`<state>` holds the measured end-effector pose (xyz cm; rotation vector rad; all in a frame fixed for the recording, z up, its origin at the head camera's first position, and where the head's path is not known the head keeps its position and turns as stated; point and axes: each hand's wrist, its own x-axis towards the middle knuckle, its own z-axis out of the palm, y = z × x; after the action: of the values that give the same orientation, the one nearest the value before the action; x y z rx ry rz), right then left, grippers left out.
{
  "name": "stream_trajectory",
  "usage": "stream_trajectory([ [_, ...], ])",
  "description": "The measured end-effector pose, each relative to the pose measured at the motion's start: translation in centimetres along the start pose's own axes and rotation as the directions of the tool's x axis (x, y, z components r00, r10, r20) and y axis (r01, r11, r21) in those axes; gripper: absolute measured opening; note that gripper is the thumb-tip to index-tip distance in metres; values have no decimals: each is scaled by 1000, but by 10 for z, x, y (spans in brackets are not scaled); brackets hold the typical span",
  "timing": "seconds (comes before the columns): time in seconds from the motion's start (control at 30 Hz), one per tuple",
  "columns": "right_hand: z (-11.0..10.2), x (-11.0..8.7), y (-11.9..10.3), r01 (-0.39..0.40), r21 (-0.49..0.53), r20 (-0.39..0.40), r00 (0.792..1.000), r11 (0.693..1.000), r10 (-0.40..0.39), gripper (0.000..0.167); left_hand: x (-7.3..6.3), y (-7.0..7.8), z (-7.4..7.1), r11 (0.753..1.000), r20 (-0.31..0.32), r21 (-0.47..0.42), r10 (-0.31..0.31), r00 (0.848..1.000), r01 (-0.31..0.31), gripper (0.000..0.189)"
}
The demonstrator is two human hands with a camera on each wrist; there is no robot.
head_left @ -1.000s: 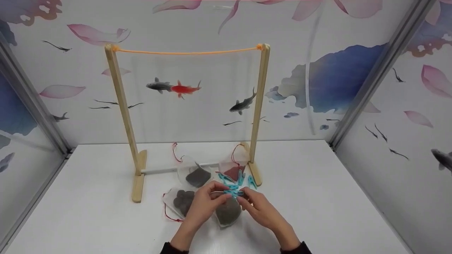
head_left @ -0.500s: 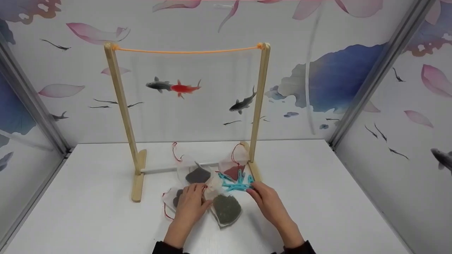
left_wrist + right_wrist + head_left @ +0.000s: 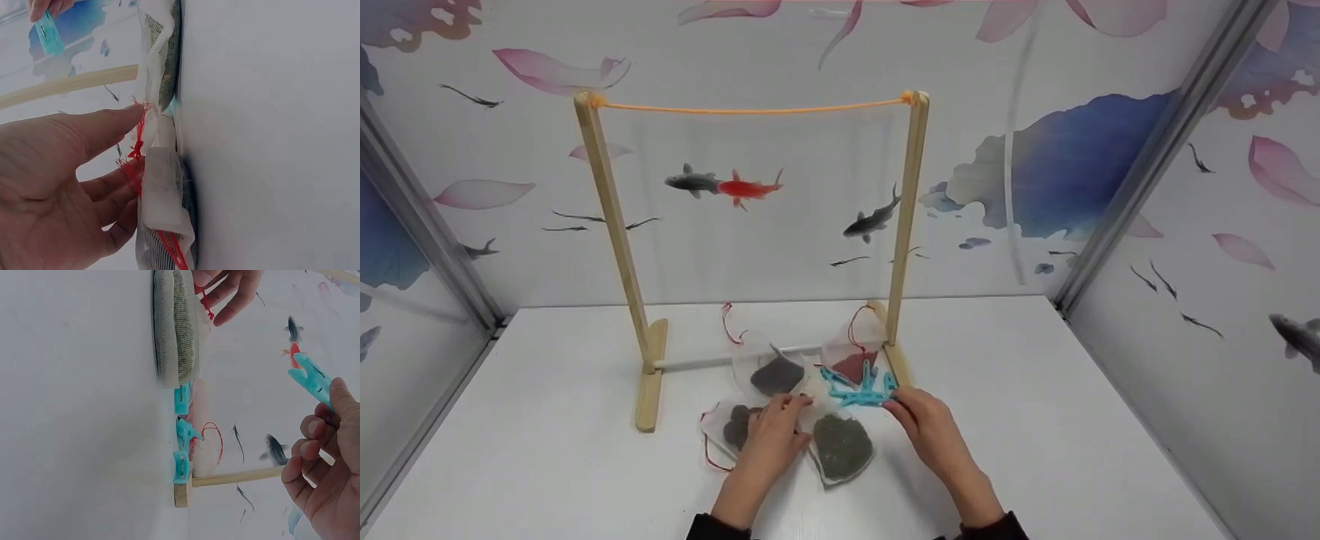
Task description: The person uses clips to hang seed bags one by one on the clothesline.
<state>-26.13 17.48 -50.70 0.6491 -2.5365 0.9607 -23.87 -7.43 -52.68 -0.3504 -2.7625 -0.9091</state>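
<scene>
My right hand (image 3: 934, 431) pinches a turquoise clothespin (image 3: 312, 379) between thumb and forefinger, held above the table. My left hand (image 3: 771, 431) is at the gathered neck of a mesh drawstring bag with green-grey filling (image 3: 842, 448). In the left wrist view, thumb and fingers stand apart on either side of the bag's red cord (image 3: 136, 149), touching it lightly. Under this hand lies another mesh bag with dark round lumps (image 3: 735, 427), partly covered. Several more turquoise clothespins (image 3: 182, 464) lie on the table beyond the green-grey bag.
A wooden stand (image 3: 896, 300) with an orange cord (image 3: 750, 112) strung between its posts stands behind the bags. A mesh bag with dark filling (image 3: 778, 377) and one with red filling (image 3: 855, 366) lie by its lower crossbar. Printed panels surround the white table (image 3: 1035, 420).
Both hands have parted from over the green-grey bag. The right moved right with a clothespin; the left went left to the bag's neck and cord, then shifted slightly.
</scene>
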Motion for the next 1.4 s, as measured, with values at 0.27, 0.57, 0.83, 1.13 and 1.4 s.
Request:
stream_trajectory([
  [0.27,-1,0,1,-28,-1,-23,999,1000,28,15,6,5,-1,973,21,-210,-89,996,91,25],
  [0.57,-2,1,3,-13,-21,-47,999,1000,12,15,8,10,2,920,2,-379,-104,995,97,34],
  [0.83,-3,0,3,38,-28,-91,995,999,-41,8,4,17,0,962,-50,-246,-132,990,116,40],
  [1.13,-17,26,-14,179,-112,-115,975,977,-192,4,10,25,-24,895,17,-417,-166,986,158,20],
  [1.4,-55,88,-61,429,-230,-72,888,874,-455,4,16,31,-70,918,-40,-392,-79,996,57,15],
])
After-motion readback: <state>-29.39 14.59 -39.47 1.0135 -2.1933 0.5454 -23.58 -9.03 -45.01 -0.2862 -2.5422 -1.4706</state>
